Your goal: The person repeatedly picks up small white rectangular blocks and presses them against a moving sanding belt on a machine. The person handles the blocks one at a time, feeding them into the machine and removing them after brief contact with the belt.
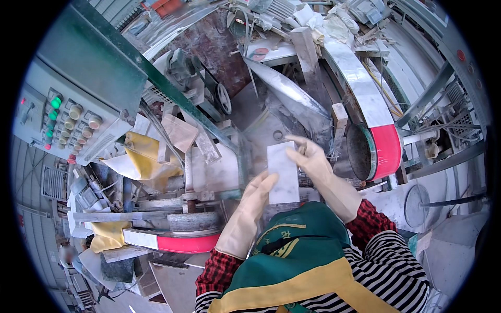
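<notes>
A white, faintly grey-veined rectangular stone tile [283,177] is held upright in front of my apron, its long side running away from me. My left hand [257,190], in a cream rubber glove, grips its left edge, with the thumb lying on the face. Higher up, my right hand [313,160], gloved the same way, is closed round the tile's upper right edge. The fingers behind the tile are hidden.
Conveyor belts with red and white stretches run at the right [385,151] and the lower left [189,243]. A grey control panel [68,125] with coloured buttons stands at the left. Beside it is a green steel frame [188,107]. A motor and spoked wheel [223,99] sit beyond.
</notes>
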Available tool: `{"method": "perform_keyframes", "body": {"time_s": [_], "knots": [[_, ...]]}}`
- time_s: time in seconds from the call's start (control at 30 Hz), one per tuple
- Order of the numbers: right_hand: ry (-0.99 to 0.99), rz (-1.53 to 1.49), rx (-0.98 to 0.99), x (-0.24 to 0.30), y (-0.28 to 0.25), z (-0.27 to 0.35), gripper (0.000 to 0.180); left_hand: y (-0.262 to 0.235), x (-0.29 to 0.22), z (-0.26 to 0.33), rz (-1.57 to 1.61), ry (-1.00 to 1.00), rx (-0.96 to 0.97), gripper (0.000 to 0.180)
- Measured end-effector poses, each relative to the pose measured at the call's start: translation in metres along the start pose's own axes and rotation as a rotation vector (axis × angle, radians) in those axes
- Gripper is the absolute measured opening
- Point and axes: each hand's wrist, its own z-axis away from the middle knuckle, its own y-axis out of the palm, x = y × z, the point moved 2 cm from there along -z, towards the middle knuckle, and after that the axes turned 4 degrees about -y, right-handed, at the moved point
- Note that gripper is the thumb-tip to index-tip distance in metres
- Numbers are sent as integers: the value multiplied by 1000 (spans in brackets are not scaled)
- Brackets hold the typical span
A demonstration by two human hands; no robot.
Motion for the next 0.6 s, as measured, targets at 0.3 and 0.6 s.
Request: {"method": "perform_keyframes", "body": {"time_s": [0.3,0.6], "knots": [[82,-12,230,4,-17,53,81,4,14,-20,56,-31,-4,44],[245,-405,42,-27,-63,56,70,4,-11,-23,-337,-75,75,50]]}}
